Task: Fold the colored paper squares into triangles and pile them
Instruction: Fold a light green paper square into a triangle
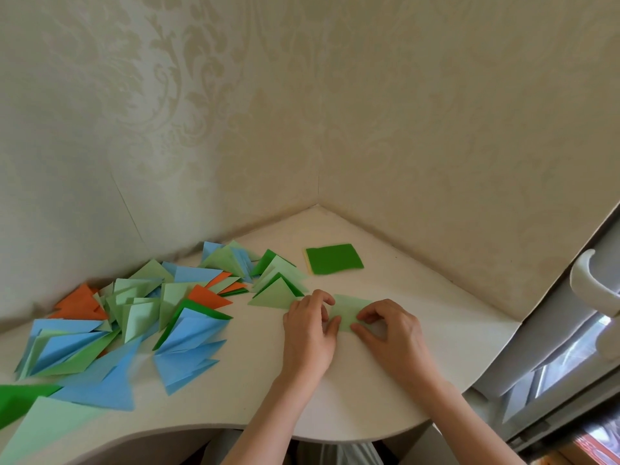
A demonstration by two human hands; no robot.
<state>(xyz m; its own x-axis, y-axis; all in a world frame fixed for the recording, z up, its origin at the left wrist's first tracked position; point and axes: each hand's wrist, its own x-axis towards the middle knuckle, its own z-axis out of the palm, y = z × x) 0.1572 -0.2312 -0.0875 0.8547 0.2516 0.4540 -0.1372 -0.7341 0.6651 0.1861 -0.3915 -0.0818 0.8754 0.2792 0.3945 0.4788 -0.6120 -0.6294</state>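
Observation:
A light green paper (349, 310) lies on the white table (335, 391) between my two hands. My left hand (310, 330) pinches its left edge with thumb and curled fingers. My right hand (389, 327) pinches its right side, fingers bent onto the sheet. A small stack of unfolded squares (333, 259), dark green on top with a yellow one under it, sits behind the hands near the corner. A spread pile of folded triangles (151, 313) in blue, light green, dark green and orange covers the table's left side.
Two wallpapered walls (436, 146) meet in a corner right behind the table. A white window frame with a handle (590, 283) stands at the right. The table's curved front edge (302, 434) runs just below my forearms.

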